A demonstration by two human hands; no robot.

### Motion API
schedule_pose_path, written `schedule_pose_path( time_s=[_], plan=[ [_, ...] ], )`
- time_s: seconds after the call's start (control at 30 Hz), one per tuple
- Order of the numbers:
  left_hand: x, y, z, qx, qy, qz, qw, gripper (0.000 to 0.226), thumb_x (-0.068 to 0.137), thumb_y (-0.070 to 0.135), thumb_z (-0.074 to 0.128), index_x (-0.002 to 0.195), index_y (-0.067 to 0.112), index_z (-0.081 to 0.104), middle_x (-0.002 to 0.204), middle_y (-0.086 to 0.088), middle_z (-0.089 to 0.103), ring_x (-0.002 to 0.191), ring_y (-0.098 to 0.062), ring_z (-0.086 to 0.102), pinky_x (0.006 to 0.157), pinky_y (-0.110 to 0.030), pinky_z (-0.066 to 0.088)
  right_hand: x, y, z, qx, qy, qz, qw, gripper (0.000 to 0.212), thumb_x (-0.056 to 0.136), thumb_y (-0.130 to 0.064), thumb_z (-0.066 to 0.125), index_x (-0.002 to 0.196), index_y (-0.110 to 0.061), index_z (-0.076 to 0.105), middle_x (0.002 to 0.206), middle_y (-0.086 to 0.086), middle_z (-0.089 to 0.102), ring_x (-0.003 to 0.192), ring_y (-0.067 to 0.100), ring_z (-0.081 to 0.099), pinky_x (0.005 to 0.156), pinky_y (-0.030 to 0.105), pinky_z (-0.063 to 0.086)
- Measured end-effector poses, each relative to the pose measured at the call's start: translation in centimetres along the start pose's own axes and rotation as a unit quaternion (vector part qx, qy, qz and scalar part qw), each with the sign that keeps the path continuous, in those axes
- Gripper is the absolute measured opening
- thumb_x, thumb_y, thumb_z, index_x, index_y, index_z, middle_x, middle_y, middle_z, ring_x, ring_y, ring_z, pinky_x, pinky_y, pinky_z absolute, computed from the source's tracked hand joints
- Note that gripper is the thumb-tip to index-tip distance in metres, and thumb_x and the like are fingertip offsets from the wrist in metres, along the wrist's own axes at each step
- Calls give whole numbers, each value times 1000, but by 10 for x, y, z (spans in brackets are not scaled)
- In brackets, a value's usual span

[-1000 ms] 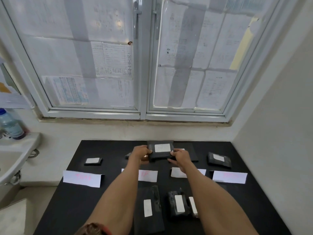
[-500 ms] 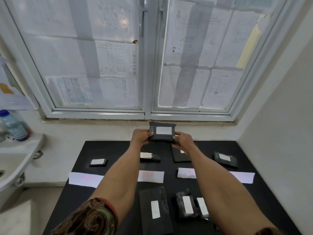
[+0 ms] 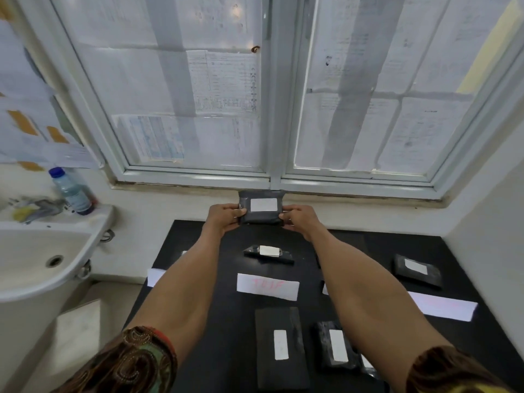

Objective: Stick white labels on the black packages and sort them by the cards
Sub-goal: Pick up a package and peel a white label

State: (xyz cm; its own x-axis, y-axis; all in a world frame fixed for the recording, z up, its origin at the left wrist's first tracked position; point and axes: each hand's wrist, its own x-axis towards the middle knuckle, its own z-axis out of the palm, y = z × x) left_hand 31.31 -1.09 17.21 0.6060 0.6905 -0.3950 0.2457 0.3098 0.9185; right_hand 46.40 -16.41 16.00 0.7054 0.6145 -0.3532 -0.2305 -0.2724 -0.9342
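Observation:
A black package with a white label (image 3: 262, 207) is held up in the air above the far edge of the black table (image 3: 226, 321). My left hand (image 3: 224, 218) grips its left end and my right hand (image 3: 300, 221) grips its right end. White cards lie in a row across the table: a middle card with red writing (image 3: 268, 286), a right card (image 3: 442, 306), and a left card (image 3: 155, 276) partly hidden by my arm. Labelled packages lie behind the middle card (image 3: 269, 252) and at the far right (image 3: 416, 270). Near me lie a large labelled package (image 3: 280, 347) and a smaller one (image 3: 337, 347).
A white sink (image 3: 42, 259) stands to the left of the table, with a plastic bottle (image 3: 72, 191) on its ledge. A papered window (image 3: 269, 89) fills the wall behind. A white wall (image 3: 487, 222) borders the table on the right.
Both hands have lifted the labelled package from the table's middle row up and away, to the height of the window sill. The camera view has tilted along with it.

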Motion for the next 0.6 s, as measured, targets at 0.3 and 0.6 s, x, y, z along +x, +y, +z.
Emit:
schedule_pose_path(
  time_s=[0.3,0.6],
  plan=[
    [30,-17,-121,38,82,-48,995,28,81,2,73,108,-2,67,86,-8,66,77,-15,63,82,-30,52,35,21,126,-70,-69,47,994,21,81,2,69,79,-19,67,105,14,67,101,28,64,68,25,57],
    [131,-55,-252,171,103,-151,968,14,83,-1,68,73,8,64,77,-12,64,66,-22,61,66,-31,56,110,67,272,-196,-58,119,972,22,80,3,69,99,-8,70,93,13,66,72,19,65,61,23,58]
  ],
)
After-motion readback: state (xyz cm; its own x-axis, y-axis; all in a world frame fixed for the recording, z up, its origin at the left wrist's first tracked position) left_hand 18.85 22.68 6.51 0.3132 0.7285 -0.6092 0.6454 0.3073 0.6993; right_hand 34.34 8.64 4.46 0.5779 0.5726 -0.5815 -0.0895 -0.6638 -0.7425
